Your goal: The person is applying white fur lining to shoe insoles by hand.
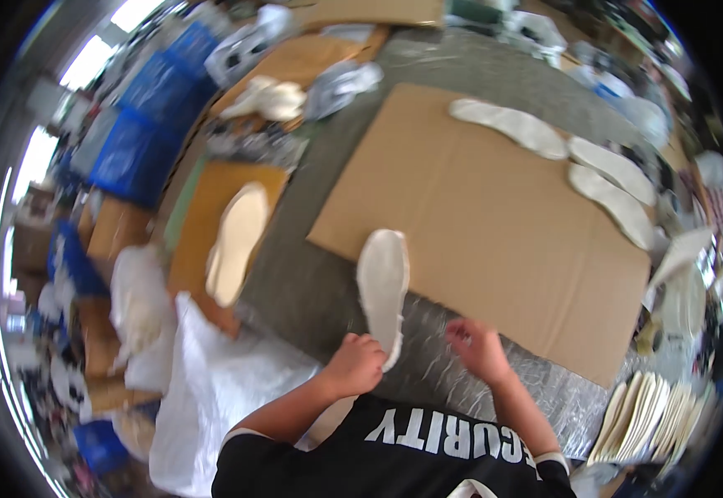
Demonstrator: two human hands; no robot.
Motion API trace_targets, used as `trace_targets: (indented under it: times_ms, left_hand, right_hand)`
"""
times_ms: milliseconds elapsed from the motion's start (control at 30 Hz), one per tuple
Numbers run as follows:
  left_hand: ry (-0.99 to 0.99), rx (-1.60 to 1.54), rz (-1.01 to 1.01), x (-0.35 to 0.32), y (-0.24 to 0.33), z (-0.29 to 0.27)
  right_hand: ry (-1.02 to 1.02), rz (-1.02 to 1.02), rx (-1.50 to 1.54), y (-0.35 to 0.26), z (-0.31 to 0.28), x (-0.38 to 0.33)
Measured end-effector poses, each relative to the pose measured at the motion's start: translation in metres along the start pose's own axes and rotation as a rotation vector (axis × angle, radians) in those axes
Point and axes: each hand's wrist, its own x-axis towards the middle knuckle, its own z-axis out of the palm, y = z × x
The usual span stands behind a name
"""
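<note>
- A worker's left hand [355, 363] closes its fingers around the heel end of a white shoe insole [383, 286], which lies partly on the brown cardboard sheet [494, 224] and partly on crinkled silver foil [428, 365] covering the table.
- The right hand [479, 349] hovers just beside the insole over the foil, fingers loosely curled and holding nothing.
- Three more white insoles [610, 178] lie along the far edge of the cardboard.
- A stack of insoles [647, 411] stands on edge near the right arm.
- To the left, another insole [237, 241] rests on a wooden board [199, 249], with a white plastic bag [212, 390] near it.
</note>
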Motion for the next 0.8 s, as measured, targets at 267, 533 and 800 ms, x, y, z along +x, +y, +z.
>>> trace_targets:
  times_ms: [267, 533, 800]
  left_hand:
    - [-0.24, 0.21, -0.073, -0.1, 0.012, 0.024]
    - [-0.176, 0.252, -0.162, -0.12, 0.017, 0.029]
    - [0.117, 0.286, 0.065, -0.033, 0.014, 0.055]
  right_hand:
    - [0.068, 0.064, -0.383, 0.013, 0.093, 0.072]
    - [0.156, 0.221, -0.024, 0.061, 0.097, 0.061]
    - [0.79, 0.476, 0.792, 0.108, -0.012, -0.101]
